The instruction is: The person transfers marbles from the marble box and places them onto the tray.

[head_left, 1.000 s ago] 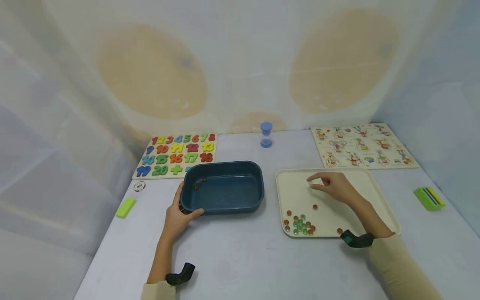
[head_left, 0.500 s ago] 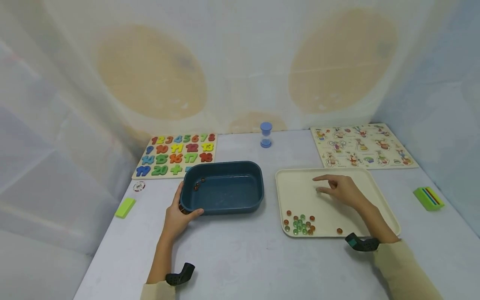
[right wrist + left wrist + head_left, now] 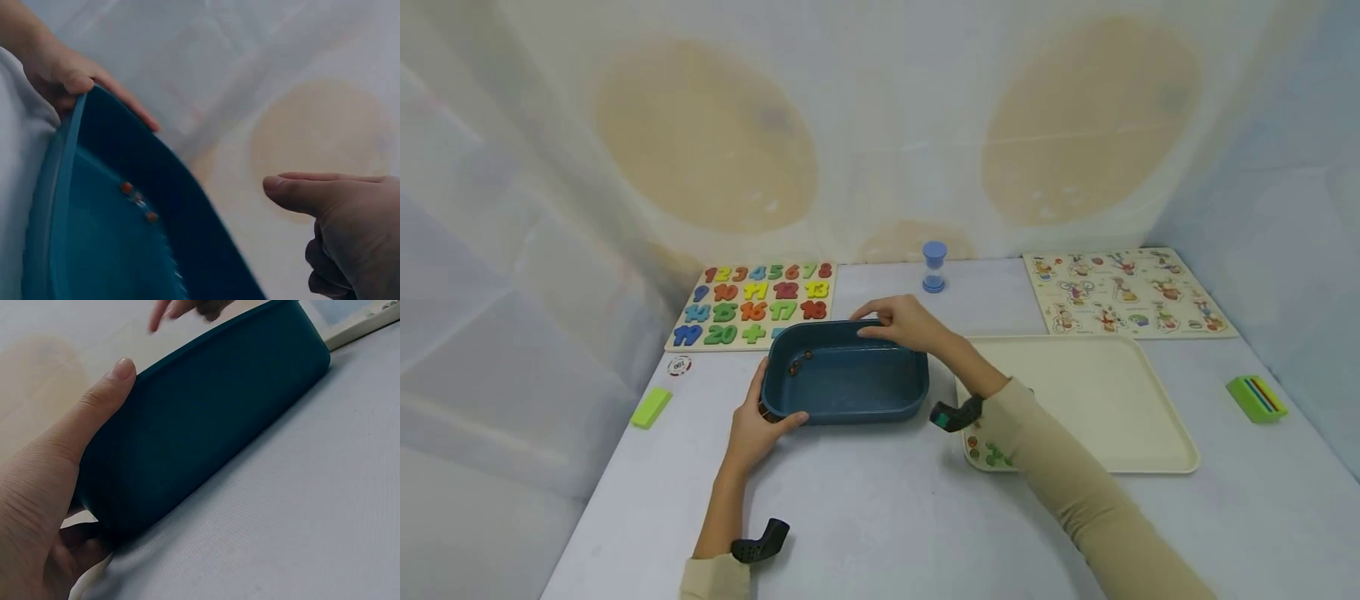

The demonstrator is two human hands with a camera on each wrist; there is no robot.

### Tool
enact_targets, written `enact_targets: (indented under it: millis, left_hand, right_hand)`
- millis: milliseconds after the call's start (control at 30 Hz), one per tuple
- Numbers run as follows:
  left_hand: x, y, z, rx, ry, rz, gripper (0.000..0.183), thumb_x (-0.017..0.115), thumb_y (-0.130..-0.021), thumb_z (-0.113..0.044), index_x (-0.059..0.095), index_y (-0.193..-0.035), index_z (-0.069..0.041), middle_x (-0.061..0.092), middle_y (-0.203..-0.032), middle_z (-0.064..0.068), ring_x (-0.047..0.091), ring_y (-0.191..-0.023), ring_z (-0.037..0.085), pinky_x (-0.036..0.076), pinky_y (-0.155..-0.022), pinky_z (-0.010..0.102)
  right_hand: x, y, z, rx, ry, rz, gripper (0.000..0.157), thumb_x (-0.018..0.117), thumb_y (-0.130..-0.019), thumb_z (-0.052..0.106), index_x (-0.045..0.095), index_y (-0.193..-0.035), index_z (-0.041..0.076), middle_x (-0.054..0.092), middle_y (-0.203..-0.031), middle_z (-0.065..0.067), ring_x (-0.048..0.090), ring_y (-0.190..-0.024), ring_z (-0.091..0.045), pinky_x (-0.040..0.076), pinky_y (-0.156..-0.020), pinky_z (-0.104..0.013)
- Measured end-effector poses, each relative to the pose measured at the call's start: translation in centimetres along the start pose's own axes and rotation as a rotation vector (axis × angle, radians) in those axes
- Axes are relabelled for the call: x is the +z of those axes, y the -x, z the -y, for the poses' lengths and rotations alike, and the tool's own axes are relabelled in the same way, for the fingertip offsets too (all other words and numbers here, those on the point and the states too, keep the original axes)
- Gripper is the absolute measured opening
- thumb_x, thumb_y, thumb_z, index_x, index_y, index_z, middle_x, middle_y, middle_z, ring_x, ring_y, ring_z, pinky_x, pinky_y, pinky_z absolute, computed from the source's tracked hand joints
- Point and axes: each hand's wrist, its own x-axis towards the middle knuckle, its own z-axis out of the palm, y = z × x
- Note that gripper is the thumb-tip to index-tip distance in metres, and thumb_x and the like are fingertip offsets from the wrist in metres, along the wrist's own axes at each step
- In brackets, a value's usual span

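Note:
A dark teal rectangular basin (image 3: pixel 850 413) sits left of centre on the table, with a few reddish-brown marbles (image 3: pixel 797 367) at its left end. My left hand (image 3: pixel 756 433) grips its left end, the thumb over the near rim. My right hand (image 3: pixel 904 323) hovers over the basin's far rim, thumb and index finger straight and a little apart. No marble shows between them. In the right wrist view its other fingers are curled in. A cream tray (image 3: pixel 1112 417) lies to the right; my right sleeve hides some of its green and brown marbles (image 3: pixel 994 456).
A number puzzle board (image 3: pixel 748 304) stands back left, partly behind the basin. Beyond lies a blue sand timer (image 3: pixel 934 267); a picture puzzle board (image 3: pixel 1131 292) is back right. A poker chip (image 3: pixel 680 365), a green block (image 3: pixel 651 407) and striped green blocks (image 3: pixel 1257 398) lie toward the sides.
My right hand pinched a pale marble over the tray, then its fingers parted there. It has since swung left to the basin's far rim. The left hand stays on the basin.

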Motion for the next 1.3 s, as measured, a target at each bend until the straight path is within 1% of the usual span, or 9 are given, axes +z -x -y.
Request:
enact_targets:
  millis: [167,333,467,600,800,900,1033,1167,1300]
  left_hand:
    - [0.1,-0.1,0.3,0.004,0.005,-0.004,0.102,0.077,-0.068,-0.035,0.008,-0.142,-0.038,0.029,-0.145,0.008,0.038,-0.125,0.033,0.038,-0.093,0.051]
    - [0.1,-0.1,0.2,-0.005,0.008,-0.001,0.101,0.077,-0.068,-0.035,0.007,-0.142,-0.040,0.029,-0.145,0.007,0.037,-0.126,0.031,0.037,-0.095,0.050]
    - [0.1,-0.1,0.1,0.001,0.006,0.003,0.101,0.076,-0.069,-0.035,0.008,-0.144,-0.034,0.028,-0.145,0.008,0.036,-0.126,0.033,0.037,-0.094,0.051]
    - [0.2,-0.2,0.3,0.013,0.009,0.004,0.101,0.077,-0.068,-0.036,0.009,-0.144,-0.033,0.029,-0.145,0.008,0.037,-0.125,0.032,0.038,-0.094,0.050]
    - [0.1,-0.3,0.4,0.015,0.011,-0.003,0.102,0.077,-0.067,-0.037,0.011,-0.144,-0.030,0.028,-0.145,0.006,0.036,-0.126,0.031,0.038,-0.094,0.049]
    - [0.2,-0.3,0.3,0.016,0.015,-0.003,0.102,0.077,-0.067,-0.038,0.011,-0.144,-0.032,0.028,-0.145,0.005,0.036,-0.127,0.030,0.037,-0.095,0.049]
    - [0.3,-0.3,0.2,0.021,0.006,-0.002,0.102,0.077,-0.067,-0.037,0.009,-0.143,-0.035,0.028,-0.145,0.006,0.036,-0.126,0.031,0.037,-0.095,0.049]
    - [0.3,-0.3,0.2,0.018,-0.008,0.001,0.102,0.077,-0.068,-0.037,0.008,-0.143,-0.035,0.026,-0.146,0.005,0.035,-0.127,0.031,0.037,-0.094,0.050]
    - [0.2,-0.2,0.1,-0.009,-0.012,-0.007,0.101,0.077,-0.067,-0.040,0.009,-0.142,-0.039,0.026,-0.146,0.003,0.033,-0.128,0.030,0.036,-0.095,0.052]
  right_hand:
    - [4.8,-4.2,0.3,0.008,-0.007,0.010,0.027,0.064,-0.082,0.025,0.067,-0.107,0.014,0.032,-0.045,0.002,0.027,-0.041,-0.012,0.026,-0.047,-0.022]
    - [8.1,-6.1,0.0,0.100,0.080,0.098,0.028,0.063,-0.084,0.026,0.065,-0.110,0.019,0.045,-0.049,-0.002,0.031,-0.041,-0.010,0.027,-0.043,-0.020]
    - [9.3,-6.8,-0.1,0.135,0.151,0.198,0.029,0.063,-0.084,0.027,0.064,-0.112,0.020,0.066,-0.077,-0.004,0.044,-0.049,-0.007,0.035,-0.048,-0.018]
    - [10.0,-6.9,-0.1,0.178,0.216,0.259,0.030,0.063,-0.083,0.029,0.065,-0.111,0.021,0.063,-0.111,0.003,0.059,-0.076,-0.007,0.046,-0.066,-0.022]
    - [10.9,-7.0,-0.4,0.233,0.248,0.286,0.025,0.064,-0.082,0.031,0.066,-0.107,0.024,0.063,-0.109,0.006,0.059,-0.092,-0.012,0.048,-0.077,-0.029]
    - [10.7,-6.9,-0.6,0.230,0.253,0.284,0.021,0.064,-0.082,0.032,0.067,-0.101,0.024,0.064,-0.103,0.006,0.059,-0.085,-0.009,0.048,-0.074,-0.028]
    - [9.3,-6.1,-0.5,0.132,0.181,0.241,0.019,0.064,-0.082,0.031,0.068,-0.097,0.021,0.064,-0.083,0.005,0.052,-0.065,-0.005,0.043,-0.061,-0.020]
    - [5.3,-3.3,0.0,0.046,0.030,0.167,0.022,0.064,-0.082,0.027,0.068,-0.099,0.015,0.048,-0.054,0.000,0.033,-0.046,-0.009,0.030,-0.049,-0.021]
    - [0.1,1.5,-0.3,0.013,-0.028,0.045,0.021,0.065,-0.081,0.027,0.069,-0.098,0.016,0.034,-0.047,0.003,0.026,-0.043,-0.011,0.026,-0.046,-0.023]
